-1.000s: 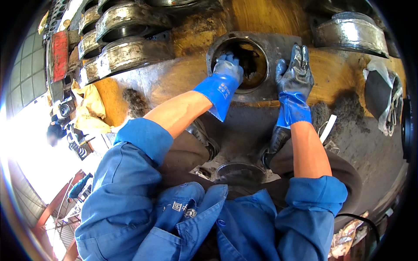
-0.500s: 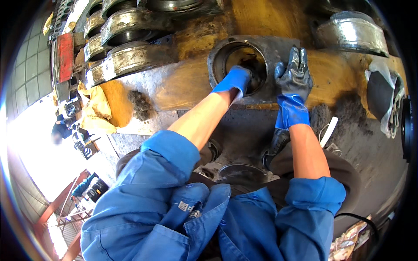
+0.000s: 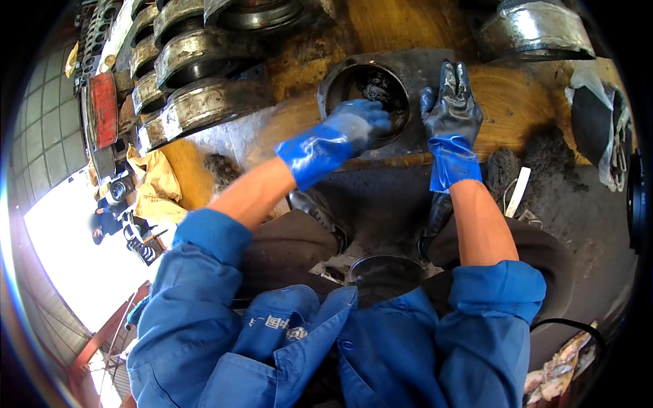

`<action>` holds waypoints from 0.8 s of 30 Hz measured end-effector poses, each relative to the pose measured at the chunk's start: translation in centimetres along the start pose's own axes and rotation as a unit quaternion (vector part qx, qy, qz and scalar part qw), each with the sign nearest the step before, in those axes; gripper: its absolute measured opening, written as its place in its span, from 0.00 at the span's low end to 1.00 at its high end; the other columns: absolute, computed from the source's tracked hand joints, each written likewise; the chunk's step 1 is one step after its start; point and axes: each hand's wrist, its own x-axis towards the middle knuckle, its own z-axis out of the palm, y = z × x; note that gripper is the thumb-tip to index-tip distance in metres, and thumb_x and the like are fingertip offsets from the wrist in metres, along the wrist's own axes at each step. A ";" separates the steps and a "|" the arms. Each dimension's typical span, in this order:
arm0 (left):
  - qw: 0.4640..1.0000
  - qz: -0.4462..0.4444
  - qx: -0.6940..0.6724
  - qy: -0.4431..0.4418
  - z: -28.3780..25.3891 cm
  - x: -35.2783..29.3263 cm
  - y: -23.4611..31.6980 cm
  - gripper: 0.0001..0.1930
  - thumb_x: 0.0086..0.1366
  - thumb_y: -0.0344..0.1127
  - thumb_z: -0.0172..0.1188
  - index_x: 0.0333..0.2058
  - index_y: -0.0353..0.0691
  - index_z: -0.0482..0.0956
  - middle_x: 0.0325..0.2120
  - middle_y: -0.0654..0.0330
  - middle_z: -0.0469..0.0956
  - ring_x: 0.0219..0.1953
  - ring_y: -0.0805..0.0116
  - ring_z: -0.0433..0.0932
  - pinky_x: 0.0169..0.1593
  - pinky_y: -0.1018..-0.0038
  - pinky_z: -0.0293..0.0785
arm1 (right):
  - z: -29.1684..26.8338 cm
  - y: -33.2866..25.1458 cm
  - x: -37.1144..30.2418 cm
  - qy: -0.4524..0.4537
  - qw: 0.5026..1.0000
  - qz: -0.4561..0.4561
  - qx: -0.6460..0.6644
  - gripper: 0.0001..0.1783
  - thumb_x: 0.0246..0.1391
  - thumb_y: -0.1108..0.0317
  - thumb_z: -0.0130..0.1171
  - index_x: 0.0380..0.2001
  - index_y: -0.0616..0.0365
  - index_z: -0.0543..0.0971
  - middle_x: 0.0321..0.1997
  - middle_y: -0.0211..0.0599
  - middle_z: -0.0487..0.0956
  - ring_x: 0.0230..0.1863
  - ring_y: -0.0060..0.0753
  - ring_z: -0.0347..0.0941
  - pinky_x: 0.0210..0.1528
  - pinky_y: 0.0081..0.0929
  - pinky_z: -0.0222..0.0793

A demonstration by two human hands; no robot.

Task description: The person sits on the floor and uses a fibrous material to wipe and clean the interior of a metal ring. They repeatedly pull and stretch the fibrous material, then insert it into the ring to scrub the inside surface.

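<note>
A dark metal block with a round bore [image 3: 416,64] lies on the brown work surface in front of me. My left hand [image 3: 357,127], in a blue glove with a blackened palm side, is over the bore's near left rim. Its fingers are smeared by motion, so what they hold, if anything, cannot be made out. A dark fibrous clump [image 3: 381,88] shows inside the bore. My right hand [image 3: 454,109], in a blackened blue glove, rests on the block's right side with its fingers stretched out.
Several worn metal rings [image 3: 204,98] are stacked at the left. One large ring [image 3: 541,30] stands at far right, above a grey glove [image 3: 598,129]. Black fibrous tufts [image 3: 544,160] and a white strip [image 3: 518,192] lie right of my right hand. A yellowish cloth [image 3: 155,183] is at left.
My left hand has come up out of the bore and moved toward the near left, uncovering the clump inside. My right hand has stayed on the block.
</note>
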 end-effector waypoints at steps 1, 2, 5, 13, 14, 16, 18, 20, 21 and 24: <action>0.980 0.164 0.113 -0.004 1.1 0.5 -2.4 0.13 0.56 0.33 0.57 0.41 0.41 0.79 0.41 0.56 0.79 0.47 0.55 0.76 0.52 0.63 0.73 | 0.1 -0.5 0.0 -0.003 1.000 0.003 0.008 0.28 0.57 0.55 0.55 0.59 0.53 0.74 0.66 0.42 0.70 0.61 0.41 0.71 0.58 0.41 0.71; 0.920 0.326 0.215 -0.009 2.0 1.3 -4.3 0.17 0.54 0.33 0.56 0.44 0.43 0.78 0.44 0.56 0.78 0.48 0.55 0.75 0.52 0.62 0.71 | 0.2 -0.6 -0.1 -0.005 1.000 0.005 0.008 0.28 0.57 0.55 0.55 0.59 0.53 0.74 0.66 0.42 0.70 0.61 0.41 0.71 0.58 0.41 0.71; 0.900 0.342 0.269 -0.022 2.8 2.3 -10.8 0.18 0.58 0.36 0.53 0.48 0.45 0.77 0.51 0.60 0.75 0.55 0.61 0.71 0.60 0.63 0.65 | 0.8 -2.1 0.3 0.012 0.998 -0.017 0.056 0.28 0.57 0.55 0.54 0.60 0.55 0.73 0.66 0.41 0.70 0.63 0.41 0.70 0.60 0.38 0.68; 0.882 0.229 0.405 -0.071 2.8 3.9 -5.3 0.13 0.59 0.37 0.54 0.41 0.48 0.81 0.43 0.62 0.79 0.50 0.64 0.74 0.60 0.63 0.64 | 2.1 0.0 -1.0 -0.034 0.999 0.011 -0.011 0.30 0.65 0.51 0.38 0.64 0.54 0.67 0.69 0.32 0.67 0.67 0.31 0.64 0.67 0.36 0.57; 0.881 0.180 0.426 -0.102 2.6 4.0 -4.2 0.11 0.57 0.37 0.54 0.39 0.50 0.80 0.40 0.64 0.79 0.47 0.63 0.75 0.57 0.64 0.66 | 1.7 0.0 -1.0 -0.034 0.999 0.011 -0.002 0.30 0.64 0.51 0.39 0.64 0.55 0.68 0.69 0.33 0.68 0.67 0.32 0.64 0.67 0.35 0.57; 0.894 0.230 0.385 -0.007 1.9 4.0 -4.9 0.11 0.56 0.38 0.56 0.39 0.51 0.80 0.39 0.63 0.79 0.48 0.62 0.75 0.56 0.62 0.68 | 0.9 -0.9 -0.1 -0.022 0.999 0.008 0.032 0.30 0.62 0.52 0.44 0.63 0.55 0.69 0.68 0.35 0.68 0.68 0.34 0.63 0.67 0.34 0.57; 0.878 0.202 0.425 -0.090 1.4 3.7 -5.5 0.12 0.59 0.39 0.55 0.42 0.51 0.79 0.44 0.63 0.77 0.51 0.62 0.74 0.57 0.61 0.67 | 0.5 -1.6 0.1 -0.005 0.999 -0.002 0.045 0.29 0.60 0.54 0.48 0.61 0.55 0.71 0.67 0.38 0.69 0.65 0.38 0.66 0.64 0.37 0.61; 0.853 0.180 0.461 -0.165 1.1 4.3 -5.8 0.14 0.62 0.40 0.54 0.46 0.52 0.78 0.48 0.63 0.76 0.53 0.62 0.73 0.58 0.60 0.66 | -0.2 -1.7 0.4 0.036 0.998 -0.021 0.055 0.28 0.56 0.57 0.58 0.59 0.53 0.73 0.64 0.44 0.71 0.60 0.45 0.72 0.59 0.42 0.70; 0.838 0.168 0.479 -0.202 1.1 4.7 -6.0 0.14 0.64 0.40 0.54 0.48 0.53 0.77 0.51 0.63 0.75 0.54 0.62 0.72 0.59 0.59 0.66 | 0.0 -1.6 0.5 0.039 0.998 -0.021 0.054 0.28 0.56 0.57 0.58 0.59 0.53 0.73 0.64 0.44 0.71 0.60 0.45 0.72 0.59 0.42 0.70; 0.816 0.074 0.483 -0.310 0.3 5.7 -3.3 0.17 0.65 0.41 0.56 0.53 0.52 0.76 0.56 0.61 0.73 0.60 0.60 0.70 0.60 0.58 0.66 | 0.5 -1.0 -0.1 -0.007 0.998 -0.001 0.067 0.29 0.57 0.55 0.52 0.60 0.56 0.71 0.66 0.39 0.69 0.66 0.38 0.65 0.64 0.37 0.63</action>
